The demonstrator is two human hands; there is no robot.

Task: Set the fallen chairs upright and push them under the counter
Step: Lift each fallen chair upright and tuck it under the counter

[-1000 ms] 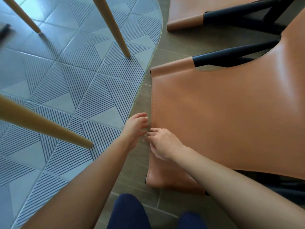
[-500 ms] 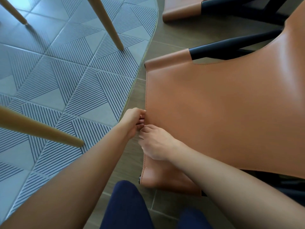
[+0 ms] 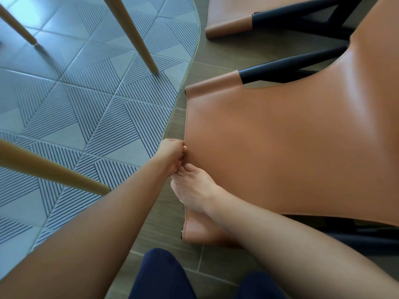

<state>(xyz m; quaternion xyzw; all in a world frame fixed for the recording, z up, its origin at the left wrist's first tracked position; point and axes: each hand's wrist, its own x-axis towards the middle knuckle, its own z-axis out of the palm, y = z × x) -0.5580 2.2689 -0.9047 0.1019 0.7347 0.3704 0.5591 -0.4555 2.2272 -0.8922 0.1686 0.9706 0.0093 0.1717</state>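
1. The floor is seen in two parts: grey-blue tiles with striped triangles (image 3: 86, 108) on the left, closed by a curved border, and plain brown wood-look tiles (image 3: 226, 52) on the right and below
2. A fallen chair (image 3: 280, 147) of tan leather on a black tubular frame (image 3: 291, 65) is lying on the brown tiles. Its leather sheet fills most of the right half, and its stitched left edge is found just beside the curved border
3. A second chair (image 3: 228, 18) of the same leather and frame is lying beyond it at the top edge, only partly shown
4. Three light wooden tapered legs (image 3: 133, 35) are set on the patterned tiles; what they carry is cut off
5. Two knees in dark blue cloth (image 3: 159, 277) are seen at the bottom, between the bare forearms
6. The right hand (image 3: 195, 189) is laid back-up on the leather, and the stitched edge is gripped by its curled fingers
7. The left hand (image 3: 171, 155) is closed on the same edge just beyond it, thumb on top; the two hands are touching
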